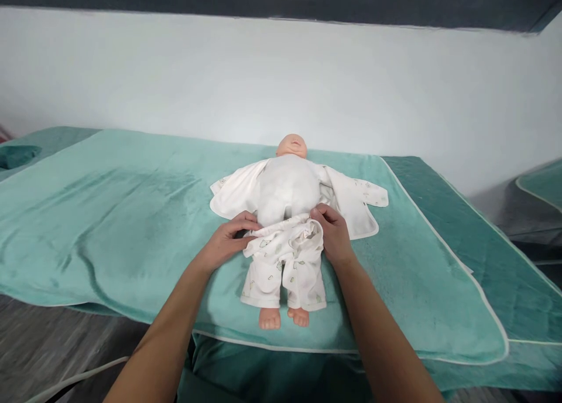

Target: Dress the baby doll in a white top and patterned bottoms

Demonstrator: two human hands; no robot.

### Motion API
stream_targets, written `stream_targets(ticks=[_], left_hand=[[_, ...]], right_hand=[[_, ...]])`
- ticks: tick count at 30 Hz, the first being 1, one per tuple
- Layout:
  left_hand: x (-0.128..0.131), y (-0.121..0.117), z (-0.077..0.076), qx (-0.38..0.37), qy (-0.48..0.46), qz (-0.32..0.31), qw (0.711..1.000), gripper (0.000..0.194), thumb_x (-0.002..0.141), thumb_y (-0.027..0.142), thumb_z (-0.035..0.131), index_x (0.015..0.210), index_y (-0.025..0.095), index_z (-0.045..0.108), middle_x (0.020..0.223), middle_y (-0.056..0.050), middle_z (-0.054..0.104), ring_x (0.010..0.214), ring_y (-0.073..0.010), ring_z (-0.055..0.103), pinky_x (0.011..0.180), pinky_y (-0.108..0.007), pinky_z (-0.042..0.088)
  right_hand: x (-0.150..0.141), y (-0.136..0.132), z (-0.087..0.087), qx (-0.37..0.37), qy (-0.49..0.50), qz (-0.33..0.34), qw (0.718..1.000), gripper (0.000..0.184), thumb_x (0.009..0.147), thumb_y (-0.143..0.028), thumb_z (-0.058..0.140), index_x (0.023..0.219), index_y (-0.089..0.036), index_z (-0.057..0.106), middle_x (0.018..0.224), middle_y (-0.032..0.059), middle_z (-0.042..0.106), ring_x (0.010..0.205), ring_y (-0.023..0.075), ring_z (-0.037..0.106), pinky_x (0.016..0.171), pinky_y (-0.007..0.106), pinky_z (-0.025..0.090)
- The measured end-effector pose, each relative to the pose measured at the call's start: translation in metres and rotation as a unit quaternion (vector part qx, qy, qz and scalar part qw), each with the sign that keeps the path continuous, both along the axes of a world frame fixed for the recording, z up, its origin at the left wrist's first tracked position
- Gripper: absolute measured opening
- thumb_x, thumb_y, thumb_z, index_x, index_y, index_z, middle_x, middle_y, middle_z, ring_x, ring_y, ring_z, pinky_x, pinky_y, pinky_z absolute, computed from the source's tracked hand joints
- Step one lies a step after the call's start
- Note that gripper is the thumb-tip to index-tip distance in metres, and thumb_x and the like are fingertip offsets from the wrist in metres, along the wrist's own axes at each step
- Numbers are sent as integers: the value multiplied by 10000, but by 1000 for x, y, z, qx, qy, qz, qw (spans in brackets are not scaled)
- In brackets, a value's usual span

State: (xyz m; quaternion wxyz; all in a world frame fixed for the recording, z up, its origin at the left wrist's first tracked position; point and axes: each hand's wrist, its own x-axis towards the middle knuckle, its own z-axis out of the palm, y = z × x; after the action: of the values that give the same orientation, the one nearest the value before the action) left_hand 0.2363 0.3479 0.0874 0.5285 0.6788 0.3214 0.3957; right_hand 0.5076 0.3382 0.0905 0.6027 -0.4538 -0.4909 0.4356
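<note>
A baby doll (290, 183) lies on its back with its feet toward me. White printed pants (283, 256) cover its legs up to about the hips, and both bare feet stick out of the cuffs. My left hand (230, 239) pinches the waistband at its left side. At the right side of the waistband, my right hand (333, 233) grips the bunched cloth between thumb and fingers. A white long-sleeved top (353, 207) is spread open under the doll, its front panels lying out to both sides. The doll's pale torso is uncovered.
A light green blanket (132, 227) with pale edging lies over a darker green bed cover (496, 274). Behind the bed stands a white wall (281, 75). A pale cable (83, 376) runs above the wooden floor (26, 333) at lower left.
</note>
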Motion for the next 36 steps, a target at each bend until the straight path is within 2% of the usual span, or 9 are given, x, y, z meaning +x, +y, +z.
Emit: stream_targets(ticks=[6, 13, 16, 19, 24, 27, 30, 33, 36], left_hand=[[9, -3, 0, 37, -19, 31, 999, 115, 854, 313, 734, 938, 239, 761, 1062, -62, 549, 995, -177, 574, 852, -294, 468], [19, -14, 23, 183, 108, 82, 974, 94, 919, 322, 649, 918, 233, 680, 1311, -78, 575, 1258, -234, 533, 1050, -383, 433], [25, -9, 33, 203, 114, 129, 964, 136, 976, 333, 528, 969, 224, 608, 1355, -90, 593, 1239, -230, 569, 970, -375, 484], [34, 13, 36, 173, 107, 217, 955, 126, 978, 340, 485, 983, 227, 541, 1223, -86, 653, 1113, -217, 617, 850, -334, 494], [51, 71, 18, 103, 111, 354, 923, 65, 926, 278, 525, 926, 235, 477, 834, -2, 588, 812, -186, 583, 760, -297, 414], [53, 93, 1, 53, 78, 373, 923, 85, 907, 254, 528, 887, 236, 447, 755, 25, 505, 729, -169, 519, 713, -280, 375], [48, 100, -11, 25, 44, 381, 923, 84, 911, 272, 517, 902, 234, 443, 759, 29, 500, 728, -160, 510, 706, -269, 366], [45, 99, -15, 14, 43, 372, 927, 98, 915, 296, 518, 906, 233, 444, 734, 38, 504, 700, -152, 507, 683, -262, 359], [45, 98, -14, 14, 49, 362, 931, 98, 916, 298, 525, 911, 231, 453, 723, 41, 517, 682, -147, 504, 678, -261, 360]], right_hand=[[0, 1, -1, -12, 23, 5, 1000, 352, 813, -448, 742, 655, -202, 545, 612, -46, 429, 584, 103, 353, 536, 251, 303], [0, 1, -3, -24, 49, 4, 999, 360, 808, -465, 751, 667, -202, 549, 621, -45, 458, 588, 104, 375, 540, 245, 322], [1, 2, -2, -25, 60, 0, 998, 415, 808, -503, 748, 651, -201, 511, 619, -50, 410, 584, 98, 329, 527, 240, 301], [2, 2, -1, -33, 60, 3, 998, 471, 808, -558, 732, 639, -206, 469, 613, -51, 373, 577, 100, 296, 513, 244, 286], [3, 2, 0, -47, -2, -1, 999, 518, 821, -640, 669, 646, -218, 423, 611, -47, 346, 582, 111, 282, 509, 256, 271], [1, -1, 3, -41, -67, -1, 997, 543, 868, -631, 609, 620, -215, 362, 604, -43, 299, 595, 113, 262, 520, 261, 249], [2, -3, 9, -38, -132, 20, 990, 521, 895, -569, 599, 607, -208, 357, 604, -41, 300, 603, 112, 275, 538, 266, 243], [13, -1, 17, -46, -205, 106, 972, 464, 922, -522, 575, 620, -200, 430, 598, -42, 362, 597, 110, 334, 555, 264, 261], [35, 7, 32, -59, -274, 226, 933, 357, 931, -458, 563, 690, -196, 543, 630, -39, 453, 603, 111, 396, 567, 254, 292]])
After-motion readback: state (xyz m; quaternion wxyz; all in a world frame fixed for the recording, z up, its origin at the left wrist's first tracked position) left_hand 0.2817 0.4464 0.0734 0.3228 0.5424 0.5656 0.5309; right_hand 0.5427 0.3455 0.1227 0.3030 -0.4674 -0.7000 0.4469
